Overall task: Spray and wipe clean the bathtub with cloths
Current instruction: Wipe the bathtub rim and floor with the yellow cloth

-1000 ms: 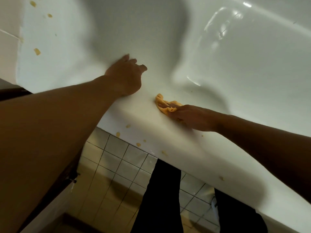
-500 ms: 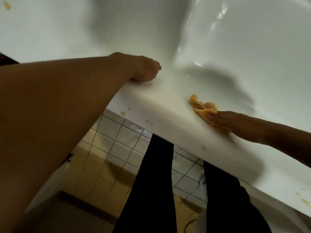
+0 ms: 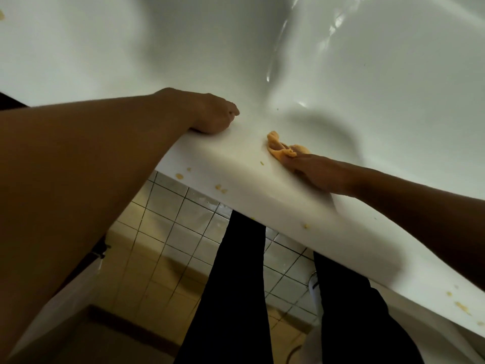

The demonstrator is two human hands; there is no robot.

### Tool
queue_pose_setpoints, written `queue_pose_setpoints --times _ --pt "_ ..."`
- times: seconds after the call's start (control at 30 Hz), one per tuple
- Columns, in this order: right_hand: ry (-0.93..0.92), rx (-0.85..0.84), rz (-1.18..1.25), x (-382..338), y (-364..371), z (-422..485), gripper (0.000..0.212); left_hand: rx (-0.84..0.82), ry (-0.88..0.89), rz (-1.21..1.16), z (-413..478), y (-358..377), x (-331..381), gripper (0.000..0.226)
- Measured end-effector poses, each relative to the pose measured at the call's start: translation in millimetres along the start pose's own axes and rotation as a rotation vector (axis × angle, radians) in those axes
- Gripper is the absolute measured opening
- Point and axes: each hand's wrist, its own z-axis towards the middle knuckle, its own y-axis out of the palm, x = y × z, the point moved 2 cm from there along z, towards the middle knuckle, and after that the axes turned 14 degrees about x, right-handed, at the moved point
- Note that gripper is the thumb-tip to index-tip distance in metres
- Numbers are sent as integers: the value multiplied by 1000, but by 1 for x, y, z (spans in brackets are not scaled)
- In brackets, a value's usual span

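Back comes the orange cloth! Half a second ago it was out wide along the rim of the bathtub; now it slides in again toward the left hand, the return leg of a scrubbing stroke. It sits on the rim's inner edge, right where the flat top rolls down into the basin. The right hand rides on top of it, fingers laid long and pressing it flat to the surface rather than clutching it, with a bunch of cloth pushed up ahead of the fingertips.

The left hand has changed too: a second ago its fingers were spread loosely on the rim; now they are curled into a loose fist, empty, propped on the same rim as a brace.

So the wiping is in full swing, but by my reckoning far from finished. Yellow specks dot the rim's outer edge above the tiled panel, more lie toward the right end, and the cloth's track along the inner edge misses them all.
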Motion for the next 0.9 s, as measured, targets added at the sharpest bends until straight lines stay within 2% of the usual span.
queue_pose_setpoints --times 0.1,0.17,0.3,0.37,0.4,0.43,0.5,0.57,0.73,0.9 --pt "44 2 34 -3 5 5 50 9 12 4 4 1 2 45" --pt "60 -11 46 -4 8 9 40 8 18 9 6 1 4 45" --pt "79 101 128 6 -1 10 25 11 26 8 9 2 4 45" --pt "111 140 152 9 -1 12 41 13 39 6 11 3 3 45" --pt "95 126 132 6 2 14 54 9 44 6 11 3 3 45" --pt "27 72 74 0 7 17 57 7 45 4 11 3 3 45" --pt "-94 -47 -96 -8 19 26 54 5 46 -5 11 3 4 44" --pt "-128 -86 -160 -8 19 29 57 4 53 -5 10 3 5 44" --pt "-77 -59 -140 -4 15 37 56 -3 45 7 6 1 7 44" --pt "38 2 -33 -1 11 55 44 -24 41 39 8 6 8 45"
